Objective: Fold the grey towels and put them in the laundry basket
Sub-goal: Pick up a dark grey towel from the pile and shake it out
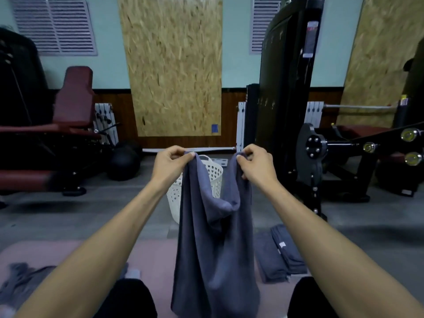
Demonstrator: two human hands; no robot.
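Note:
A grey towel point(206, 249) hangs in front of me, held up by its two top corners. My left hand point(169, 164) pinches the left corner and my right hand point(254, 164) pinches the right one, with the top edge sagging between them. Behind the towel stands a white perforated laundry basket point(215, 173) on the floor, partly hidden by the cloth. Two folded grey towels point(280, 253) lie on the pink mat at my right. A crumpled grey towel point(20, 278) lies at the lower left.
I sit on a pink mat point(68, 253) with my dark-trousered legs point(128, 297) stretched out. Red-padded gym benches point(68, 106) and a black ball point(124, 164) stand at the left. A black weight machine point(298, 111) rises at the right.

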